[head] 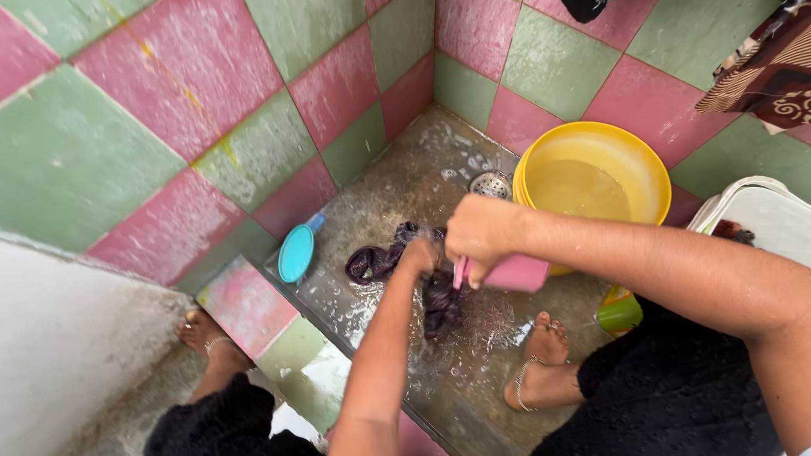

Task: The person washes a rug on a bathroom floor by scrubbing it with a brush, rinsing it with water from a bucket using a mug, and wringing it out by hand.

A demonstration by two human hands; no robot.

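Observation:
A dark purple wet garment (381, 260) lies bunched on the wet stone floor (395, 196) of a tiled corner. My left hand (420, 254) presses down on the garment and grips it. My right hand (480, 236) is closed around the handle of a pink mug (517, 274), held tilted just above the cloth. Soapy water spreads over the floor around the garment.
A yellow bucket (645, 167) holding water stands at the back right beside a round metal drain (491, 185). A blue plastic scoop (297, 252) leans against the pink-and-green tiled wall (188, 128). My bare feet (544, 359) flank the wash spot. A white tub (784, 222) sits at right.

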